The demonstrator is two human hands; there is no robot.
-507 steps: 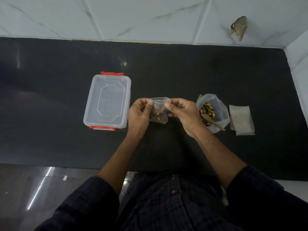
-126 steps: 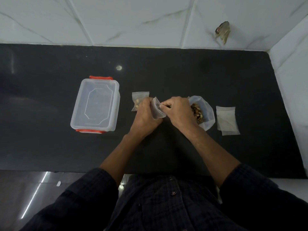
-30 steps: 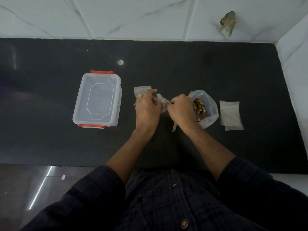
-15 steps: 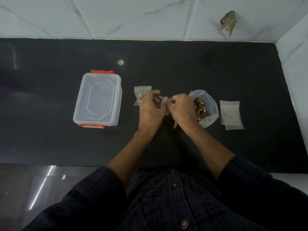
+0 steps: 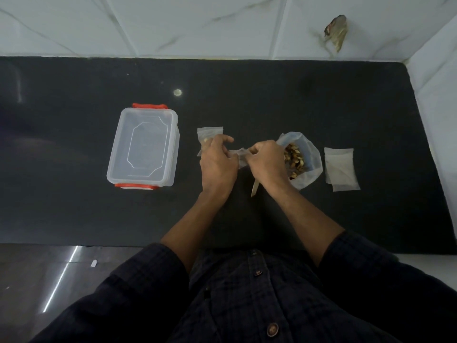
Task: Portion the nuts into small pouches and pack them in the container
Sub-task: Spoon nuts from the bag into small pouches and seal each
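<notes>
A black stone counter (image 5: pixel 247 95) fills the middle of the frame, with white marble-veined wall tiles along the top edge and up the right side. At the centre, the left hand (image 5: pixel 217 164) and the right hand (image 5: pixel 265 162) meet over a small clear pouch (image 5: pixel 238 155), of which only a crumpled strip shows between them. Both hands pinch it with fingers curled tight, the left at its left end and the right at its right end. Its contents are hidden by the knuckles. A pale stick-like handle (image 5: pixel 254 188) pokes out below the right palm; what it belongs to cannot be made out. Just behind the left hand lies a filled pouch (image 5: pixel 209 133), flat on the counter and partly covered by the fingers. Touching the right hand's far side stands an open bag of nuts (image 5: pixel 300 159). Right of that, apart from it, lies a small stack of empty pouches (image 5: pixel 341 168). Left of centre sits the clear container (image 5: pixel 144 147) with red latches, its lid on.
</notes>
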